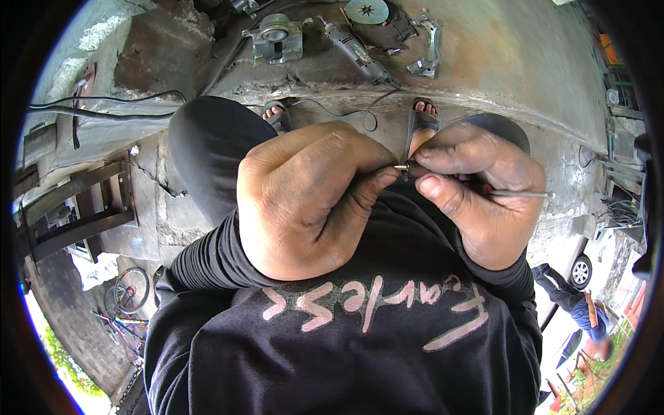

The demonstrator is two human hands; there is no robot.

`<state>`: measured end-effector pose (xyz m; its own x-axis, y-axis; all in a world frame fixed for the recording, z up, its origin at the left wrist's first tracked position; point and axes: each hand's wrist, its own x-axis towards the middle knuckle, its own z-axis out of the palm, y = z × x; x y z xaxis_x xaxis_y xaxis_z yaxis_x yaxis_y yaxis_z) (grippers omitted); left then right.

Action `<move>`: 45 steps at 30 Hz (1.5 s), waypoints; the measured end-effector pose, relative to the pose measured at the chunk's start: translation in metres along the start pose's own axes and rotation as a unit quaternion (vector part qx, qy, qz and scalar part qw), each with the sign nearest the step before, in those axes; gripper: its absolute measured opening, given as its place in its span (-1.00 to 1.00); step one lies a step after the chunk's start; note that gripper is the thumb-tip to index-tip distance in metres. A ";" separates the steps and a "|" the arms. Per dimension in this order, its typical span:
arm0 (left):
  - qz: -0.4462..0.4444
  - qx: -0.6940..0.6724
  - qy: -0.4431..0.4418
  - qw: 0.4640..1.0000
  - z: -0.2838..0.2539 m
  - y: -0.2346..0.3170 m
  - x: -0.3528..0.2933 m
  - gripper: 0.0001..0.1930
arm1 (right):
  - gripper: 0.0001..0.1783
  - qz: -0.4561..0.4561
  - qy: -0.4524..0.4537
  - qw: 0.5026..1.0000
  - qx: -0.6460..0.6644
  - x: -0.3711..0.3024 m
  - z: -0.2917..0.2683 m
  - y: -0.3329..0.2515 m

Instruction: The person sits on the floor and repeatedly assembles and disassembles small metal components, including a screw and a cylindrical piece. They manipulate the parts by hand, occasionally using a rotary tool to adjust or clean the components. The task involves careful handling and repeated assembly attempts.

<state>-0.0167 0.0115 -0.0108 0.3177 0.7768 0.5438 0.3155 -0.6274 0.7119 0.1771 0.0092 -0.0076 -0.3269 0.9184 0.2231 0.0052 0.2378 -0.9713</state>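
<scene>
Both my hands meet in front of my chest, fingertips almost touching. A small pin with a shiny brass-coloured tip (401,167) shows between them. My left hand (311,197) is closed, its thumb and forefinger pinching at the pin's left end. The thumb and forefinger of my right hand (484,187) pinch a small dark piece (413,169) at the other end; whether it is one part with the pin I cannot tell. A thin grey metal rod (522,194) also lies in my right hand, its far end sticking out to the right. Dark grime covers my fingers.
Beyond my feet, a grey rotary tool (354,52) with a cord lies on a concrete ledge (484,62). Around it are a brake caliper (277,38), a metal bracket (429,45) and a round slotted disc (368,10). A bicycle (128,304) stands left; a person (588,311) is outside right.
</scene>
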 end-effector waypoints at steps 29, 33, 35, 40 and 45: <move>-0.128 -0.222 0.036 0.966 -0.002 -0.008 0.002 -0.63 | -0.85 0.021 0.091 0.982 0.167 -0.006 0.008 0.013; 0.021 -0.082 -0.032 0.996 -0.008 -0.017 0.010 -0.69 | -0.86 0.018 0.090 0.982 0.163 -0.007 0.006 0.014; 0.047 -0.016 -0.060 0.997 -0.011 -0.015 0.011 -0.80 | -0.85 -0.019 0.072 0.990 0.117 -0.007 0.003 0.015; 0.041 -0.005 -0.120 0.992 -0.005 -0.014 0.011 -0.88 | -0.76 -0.074 0.055 0.992 0.090 -0.006 0.002 0.017; -0.038 -0.070 -0.172 0.982 0.024 -0.018 0.010 -0.85 | -0.74 -0.003 0.082 0.982 0.173 -0.014 -0.008 0.021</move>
<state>0.0023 0.0292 -0.0288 0.5888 0.7416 0.3216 0.2314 -0.5359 0.8120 0.1898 0.0039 -0.0302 -0.1694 0.9626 0.2113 -0.3258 0.1476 -0.9338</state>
